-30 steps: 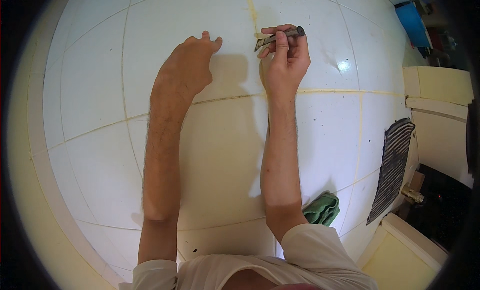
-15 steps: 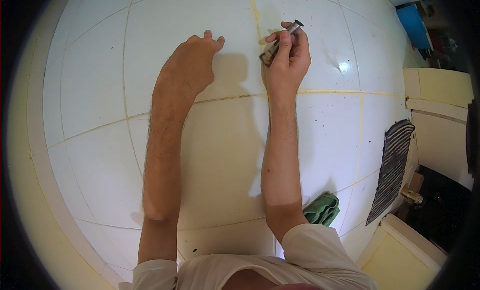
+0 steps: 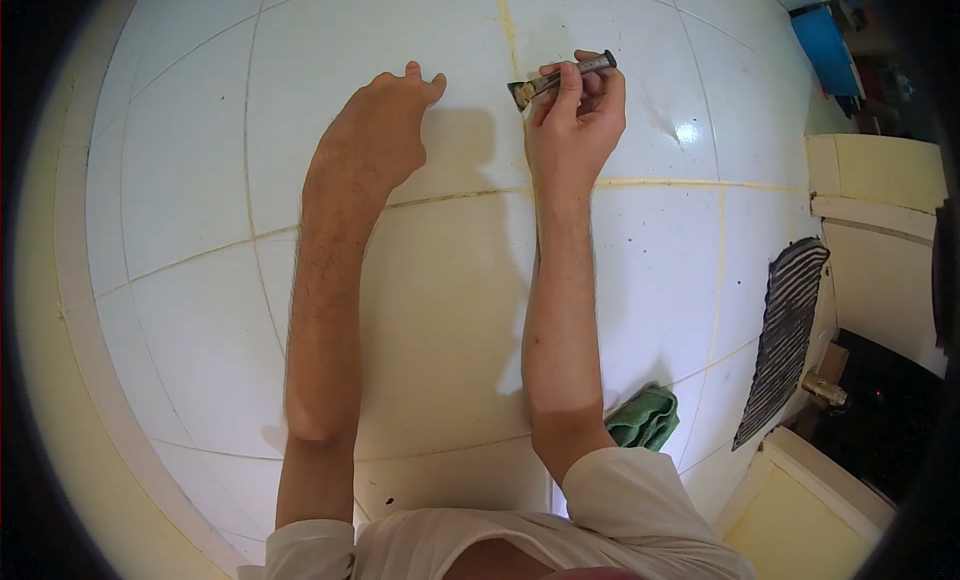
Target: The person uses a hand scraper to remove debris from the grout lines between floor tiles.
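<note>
In my right hand (image 3: pixel 583 115), thumb and fingers close round a short scraper-like tool (image 3: pixel 560 77) with a dark, round-ended handle. Its flared dark end, with a tan patch beside it, points left and meets or nearly meets the yellowish joint (image 3: pixel 508 30) between white floor tiles. My left hand (image 3: pixel 375 125) is back-up, low over or resting on a tile to the left. Two of its digits show, held apart, and nothing is visible in it; its other fingers are hidden.
A crumpled green cloth (image 3: pixel 645 418) lies by my right elbow. Farther right is a black-and-white striped mat (image 3: pixel 785 340). A blue bin-like object (image 3: pixel 827 52) stands at the upper right, near a cream step (image 3: pixel 890 170). A pale wall base (image 3: pixel 80 280) edges the left.
The tool has turned flatter in my right hand: its flared end has moved up and left, its handle end right and slightly down. My left hand stays almost still.
</note>
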Available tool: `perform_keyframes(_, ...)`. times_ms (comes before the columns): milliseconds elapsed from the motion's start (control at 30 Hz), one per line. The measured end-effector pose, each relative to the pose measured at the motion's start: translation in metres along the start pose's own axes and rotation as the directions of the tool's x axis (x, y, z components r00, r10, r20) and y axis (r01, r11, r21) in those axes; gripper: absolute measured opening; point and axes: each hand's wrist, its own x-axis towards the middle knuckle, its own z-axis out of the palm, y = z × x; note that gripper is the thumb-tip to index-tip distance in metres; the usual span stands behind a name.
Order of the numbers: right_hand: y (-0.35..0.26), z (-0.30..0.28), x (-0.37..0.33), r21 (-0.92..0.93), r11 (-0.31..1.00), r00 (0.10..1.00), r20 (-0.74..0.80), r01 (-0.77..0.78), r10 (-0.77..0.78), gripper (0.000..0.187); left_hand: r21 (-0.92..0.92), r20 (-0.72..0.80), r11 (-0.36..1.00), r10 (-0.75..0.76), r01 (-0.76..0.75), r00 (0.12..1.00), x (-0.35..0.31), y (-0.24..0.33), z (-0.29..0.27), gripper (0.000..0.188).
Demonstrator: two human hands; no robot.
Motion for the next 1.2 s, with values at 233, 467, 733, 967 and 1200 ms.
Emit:
perform_keyframes(233,0.004,-0.002,0.002,-0.03,0.999,0.998,-0.045,0.042,-0.044,0.016,-0.018,0.03,1.0,-0.008,0.009,1.0,0.003,0.004,0.001,0.086)
perform_keyframes(467,0.007,-0.004,0.004,0.057,0.998,1.0,0.003,-0.008,0.008,0.018,0.001,-0.001,1.0,-0.009,0.009,1.0,0.0,-0.003,-0.001,0.087)
perform_keyframes(733,-0.001,-0.002,0.003,0.176,0.982,0.998,0.01,-0.07,0.069,0.014,0.007,0.033,0.999,-0.042,0.042,0.999,0.003,-0.002,-0.002,0.088)
perform_keyframes(967,-0.013,0.014,-0.001,0.232,0.968,0.994,-0.022,-0.1,0.108,0.014,0.042,-0.009,0.998,-0.048,0.048,0.999,-0.011,-0.01,-0.019,0.089)
perform_keyframes(1200,-0.002,0.001,0.002,0.19,0.972,0.988,0.083,-0.141,0.127,0.014,-0.022,-0.021,1.0,-0.012,0.012,1.0,-0.004,-0.003,-0.002,0.088)
